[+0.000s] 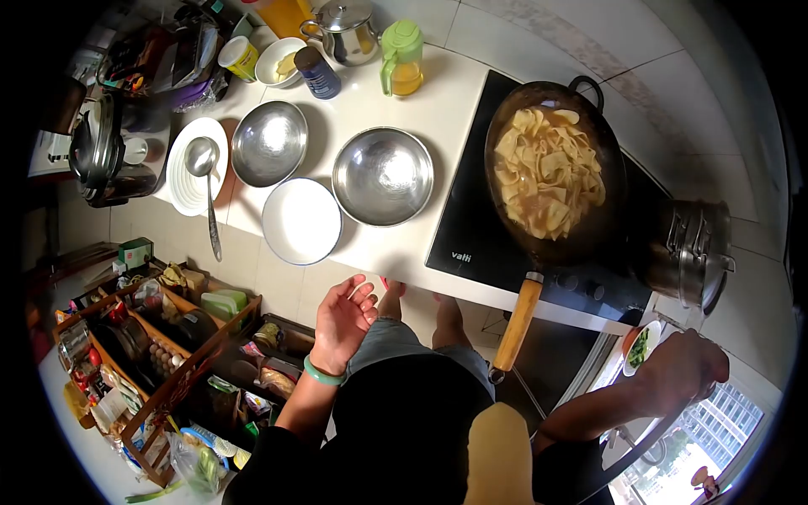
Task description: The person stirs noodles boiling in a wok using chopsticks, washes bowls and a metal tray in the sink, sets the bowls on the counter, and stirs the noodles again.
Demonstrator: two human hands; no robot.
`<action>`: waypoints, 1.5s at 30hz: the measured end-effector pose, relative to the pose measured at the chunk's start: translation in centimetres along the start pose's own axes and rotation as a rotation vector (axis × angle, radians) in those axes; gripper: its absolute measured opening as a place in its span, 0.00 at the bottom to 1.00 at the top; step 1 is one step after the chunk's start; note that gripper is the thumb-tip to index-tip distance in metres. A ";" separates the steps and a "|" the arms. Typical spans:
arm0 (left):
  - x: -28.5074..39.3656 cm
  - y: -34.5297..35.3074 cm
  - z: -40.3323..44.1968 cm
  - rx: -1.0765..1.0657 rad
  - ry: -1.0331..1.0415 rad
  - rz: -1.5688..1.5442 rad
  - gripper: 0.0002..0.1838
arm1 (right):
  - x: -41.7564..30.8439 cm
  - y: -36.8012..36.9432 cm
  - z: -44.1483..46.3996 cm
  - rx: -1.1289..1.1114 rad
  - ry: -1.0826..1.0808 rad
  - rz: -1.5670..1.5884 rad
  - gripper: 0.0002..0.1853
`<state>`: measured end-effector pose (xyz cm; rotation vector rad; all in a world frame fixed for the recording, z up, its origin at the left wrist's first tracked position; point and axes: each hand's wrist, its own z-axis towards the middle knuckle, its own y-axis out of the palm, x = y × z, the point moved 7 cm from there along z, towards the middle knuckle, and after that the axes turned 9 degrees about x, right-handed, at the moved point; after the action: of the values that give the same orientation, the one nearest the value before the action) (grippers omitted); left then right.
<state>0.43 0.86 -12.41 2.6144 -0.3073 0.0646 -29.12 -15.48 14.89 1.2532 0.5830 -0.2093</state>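
My left hand [343, 324] is raised in front of my body, palm up, fingers loosely curled and apart, with nothing in it. A pale green bangle [323, 373] circles that wrist. My right hand [686, 370] reaches out at the far right, blurred, its fingers closed; what it holds is not clear. Near it stands a white bowl [643, 347] with chopped greens. A dark wok [610, 202] on the black cooktop [459, 227] holds wide pale noodles [551, 172] in brown broth. Its wooden handle [517, 324] points toward me.
Two steel bowls [383, 177] and a white bowl [302, 220] stand on the counter beside a plate [178, 181] with a ladle [209, 194]. Behind are an oil jug [404, 63] and a kettle [345, 34]. A steel pot [694, 252] sits right of the wok. A wooden rack [181, 370] stands lower left.
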 end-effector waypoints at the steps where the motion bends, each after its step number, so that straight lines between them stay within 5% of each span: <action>1: 0.0 0.0 -0.1 -0.009 0.004 -0.002 0.11 | 0.0 0.1 0.0 -0.003 -0.020 -0.011 0.07; 17: 0.0 0.1 -0.9 -0.073 0.018 -0.045 0.10 | -0.3 0.2 -0.2 0.042 -0.178 -0.120 0.03; 23: 0.2 0.3 -2.3 -0.066 0.060 -0.051 0.10 | -0.7 -2.6 -1.6 0.427 -0.379 -0.424 0.09; 45: 0.3 -0.6 -5.6 -0.177 0.193 -0.209 0.10 | 2.0 -4.8 0.3 0.514 -0.164 -0.545 0.13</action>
<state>0.96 4.03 -7.80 2.4263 0.0280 0.2071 -29.56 -16.94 9.90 1.5260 0.7471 -0.9573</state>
